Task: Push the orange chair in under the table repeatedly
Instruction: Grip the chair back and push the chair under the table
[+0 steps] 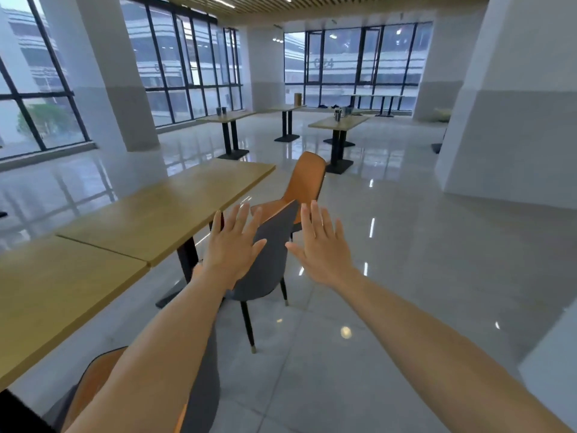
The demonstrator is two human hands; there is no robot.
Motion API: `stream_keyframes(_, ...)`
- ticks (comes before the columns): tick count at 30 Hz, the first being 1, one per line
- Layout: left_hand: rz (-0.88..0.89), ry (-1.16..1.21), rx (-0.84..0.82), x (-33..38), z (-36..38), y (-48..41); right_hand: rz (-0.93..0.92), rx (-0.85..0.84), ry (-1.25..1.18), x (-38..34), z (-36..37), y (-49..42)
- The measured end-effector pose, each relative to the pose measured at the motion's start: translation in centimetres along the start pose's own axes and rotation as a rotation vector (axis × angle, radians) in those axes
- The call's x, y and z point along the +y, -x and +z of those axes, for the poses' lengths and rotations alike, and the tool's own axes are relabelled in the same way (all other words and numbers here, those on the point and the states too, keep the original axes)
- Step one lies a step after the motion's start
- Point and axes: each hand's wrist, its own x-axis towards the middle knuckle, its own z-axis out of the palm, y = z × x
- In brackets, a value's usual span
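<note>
Table (162, 214) is seen at left: long wooden top on dark posts, running away from the camera. A second orange seat (93, 382) is seen at bottom left, close to the body, partly hidden by the left forearm.

Left hand (232, 242) is raised in front of the chair (271, 260), fingers spread wide, palm forward, nothing held. It overlaps the grey back shell in view; contact cannot be told, but it looks apart or just short of it.

The chair stands right of the table edge, angled, grey back toward the camera, orange inner side showing above. It is not under the table: the legs stand out on the tiled floor (390, 245). Another orange chair (307, 176) is seen beyond it, at the table's far corner.

Right hand (321, 245) is raised just right of the chair back, fingers likewise spread, empty, clear of the shell.

Both palms are probably held flat and open so the back can be pushed, not gripped. The step is judged as a reach before a push; the chair would need to be turned toward the table.
</note>
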Motion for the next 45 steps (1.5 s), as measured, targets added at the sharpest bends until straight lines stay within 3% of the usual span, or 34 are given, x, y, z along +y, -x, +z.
stream_keyframes(9, 0.092, 0.031, 0.028, 4.2, 9.3, -26.7, 0.093, -0.041, 0.060, 15.0, 5.1, -19.2)
stream_keyframes(19, 0.150, 0.029, -0.007, 14.6, 20.0, -52.7, 0.154, -0.053, 0.096, 36.4, 11.4, -39.0)
stream_keyframes(31, -0.069, 0.080, -0.001, 21.4, 29.5, -83.6, 0.011, -0.035, 0.051, 57.9, 19.6, -67.2)
stream_keyframes(45, -0.278, 0.035, -0.082, 18.2, 44.3, -113.0, -0.230, -0.124, -0.005, 69.7, 34.5, -100.1)
